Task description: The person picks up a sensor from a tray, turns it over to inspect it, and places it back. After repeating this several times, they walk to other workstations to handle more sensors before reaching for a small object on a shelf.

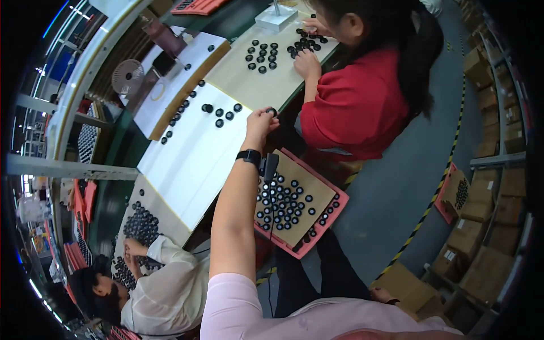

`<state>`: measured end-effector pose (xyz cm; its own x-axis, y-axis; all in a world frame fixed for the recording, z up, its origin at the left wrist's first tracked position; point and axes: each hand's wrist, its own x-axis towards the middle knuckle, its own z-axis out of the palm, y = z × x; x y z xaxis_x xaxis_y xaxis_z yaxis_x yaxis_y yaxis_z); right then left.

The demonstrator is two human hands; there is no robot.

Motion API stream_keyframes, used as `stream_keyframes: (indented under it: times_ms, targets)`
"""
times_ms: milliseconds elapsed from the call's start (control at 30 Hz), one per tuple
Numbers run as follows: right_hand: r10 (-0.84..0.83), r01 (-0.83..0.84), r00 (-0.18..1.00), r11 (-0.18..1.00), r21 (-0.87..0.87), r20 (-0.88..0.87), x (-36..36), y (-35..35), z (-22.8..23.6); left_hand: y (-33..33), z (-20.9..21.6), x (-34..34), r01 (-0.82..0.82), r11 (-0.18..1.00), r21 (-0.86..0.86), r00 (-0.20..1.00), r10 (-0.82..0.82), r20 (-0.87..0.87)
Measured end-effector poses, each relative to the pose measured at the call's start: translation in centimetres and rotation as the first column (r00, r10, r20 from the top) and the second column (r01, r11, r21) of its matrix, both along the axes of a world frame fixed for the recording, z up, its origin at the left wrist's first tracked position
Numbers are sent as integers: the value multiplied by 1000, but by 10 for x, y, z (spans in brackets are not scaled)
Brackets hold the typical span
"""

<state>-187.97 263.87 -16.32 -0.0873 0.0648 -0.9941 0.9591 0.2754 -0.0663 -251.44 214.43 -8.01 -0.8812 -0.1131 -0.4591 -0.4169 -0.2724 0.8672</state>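
Left hand (262, 123) pinched black round piece (272, 112) at edge of bench (181, 164), near co-worker's red sleeve (334, 96). Right hand (382, 294) low, near cardboard box (411, 286); whether grasping, could not tell. Similar pieces (229, 115) lay on bench and in pink tray (309, 246).

A small, round black part (272, 112) is held at the fingertips of the left hand (260, 124), over the right edge of the white work surface (180, 170). To its left, similar black parts (219, 123) are loosely grouped on that surface. Nearer, many black discs with pale centres (294, 196) are spread closely over a brown sheet (313, 187) in a pink tray (339, 211).
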Motion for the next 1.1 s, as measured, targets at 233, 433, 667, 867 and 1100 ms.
stream_keyframes:
  times_ms: [233,433,667,867,1100]
  targets:
    - [228,-230,972,973,24,53,-15,-58,24,2,-42,-68,19,997,-77,990,-29,-137]
    - [311,-317,941,948,28,131,-95,-116,91,-13,-49,-70,-8,995,103,976,30,-214]
    - [144,-151,966,988,15,215,-110,-122,74,-20,-48,-72,-24,990,140,982,49,-185]
    - [147,-147,976,989,-12,158,-98,-112,63,-12,-44,-74,-27,991,133,986,49,-162]
    - [90,-93,983,996,9,162,-90,-107,55,-11,-46,-70,-43,996,75,982,57,-181]
